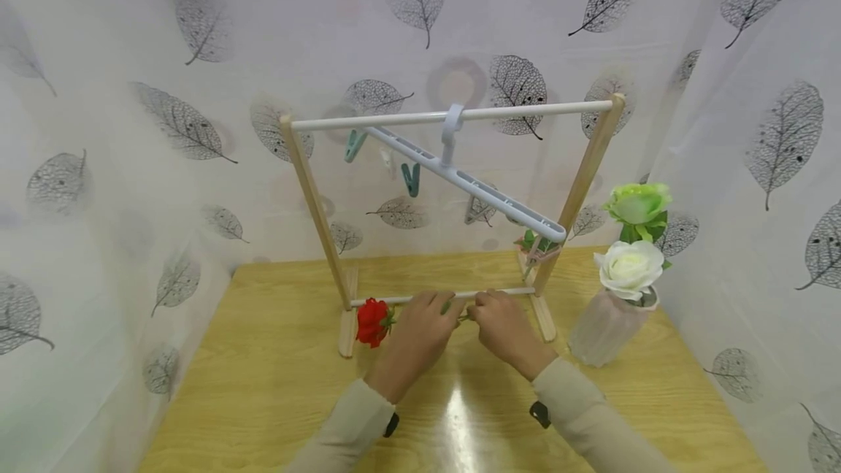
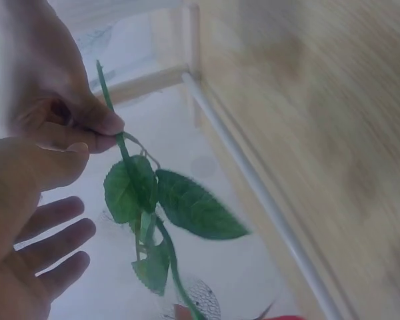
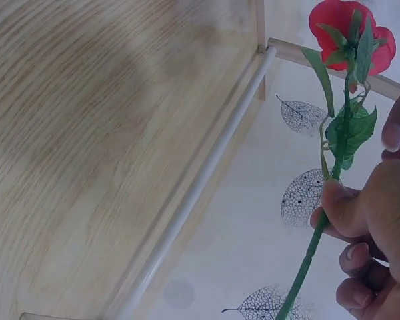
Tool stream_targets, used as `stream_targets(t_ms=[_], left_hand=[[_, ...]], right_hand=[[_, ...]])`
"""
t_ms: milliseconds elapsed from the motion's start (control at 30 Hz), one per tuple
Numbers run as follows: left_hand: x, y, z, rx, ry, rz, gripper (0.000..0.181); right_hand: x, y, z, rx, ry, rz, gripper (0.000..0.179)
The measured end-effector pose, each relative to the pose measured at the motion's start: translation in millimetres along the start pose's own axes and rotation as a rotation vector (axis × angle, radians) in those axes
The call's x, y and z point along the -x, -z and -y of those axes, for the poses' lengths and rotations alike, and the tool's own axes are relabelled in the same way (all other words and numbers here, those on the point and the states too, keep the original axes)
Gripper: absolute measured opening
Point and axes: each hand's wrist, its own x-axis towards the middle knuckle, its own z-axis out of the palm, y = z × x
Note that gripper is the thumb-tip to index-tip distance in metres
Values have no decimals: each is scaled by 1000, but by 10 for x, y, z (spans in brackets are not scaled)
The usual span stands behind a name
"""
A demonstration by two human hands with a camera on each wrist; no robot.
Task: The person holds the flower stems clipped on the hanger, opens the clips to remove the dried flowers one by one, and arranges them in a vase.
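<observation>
A red artificial rose (image 1: 372, 322) with a green stem and leaves (image 2: 199, 208) lies sideways in the air in front of the rack's lower bar. Thumb and finger of my right hand (image 3: 380, 220) pinch its stem (image 3: 308, 261) below the leaves. My left hand (image 1: 417, 338) is beside the stem, nearer the bloom. Seen from the left wrist, its fingers (image 2: 60, 250) are spread apart from the stem with nothing between them. In the head view the stem is mostly hidden behind both hands.
A wooden rack (image 1: 309, 203) with a white top bar (image 1: 525, 112) stands over the hands. From it hangs a pale blue hanger (image 1: 486, 192) with several clips, including a green clip (image 1: 410, 179). A ribbed vase (image 1: 607, 327) holding a white rose (image 1: 631, 267) stands right.
</observation>
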Motion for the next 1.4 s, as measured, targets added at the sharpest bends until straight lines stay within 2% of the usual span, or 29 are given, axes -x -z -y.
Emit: stream_targets(t_ms=[100,233,400,500,633,767,867,1100,1233,1400], left_hand=[[4,69,-45,20,11,5,47],[35,161,-104,61,1,0,48],[92,247,-183,142,-83,-101,40],[138,276,-235,199,-132,-168,29],[205,271,-299,293,-193,-214,12],[308,224,-332,325,-223,-202,9],[407,167,-330,326,-223,-166,15],[560,39,-266,376,-157,-69,22],[594,-9,-208,333,-153,-72,23],[605,-69,-103,345,-147,-75,24]], right_hand=[[30,40,-26,-28,-16,-26,20],[72,96,-44,-37,-37,-50,20],[146,144,-81,-27,-63,-118,23],[198,165,-106,-40,-70,-175,23],[270,208,-129,-78,-60,-259,18],[351,253,-143,-142,-43,-341,14],[420,275,-146,-223,-54,-387,14],[589,356,-125,-391,-137,-483,4],[680,423,-148,-461,-142,-566,21],[754,581,-198,-462,-157,-640,43]])
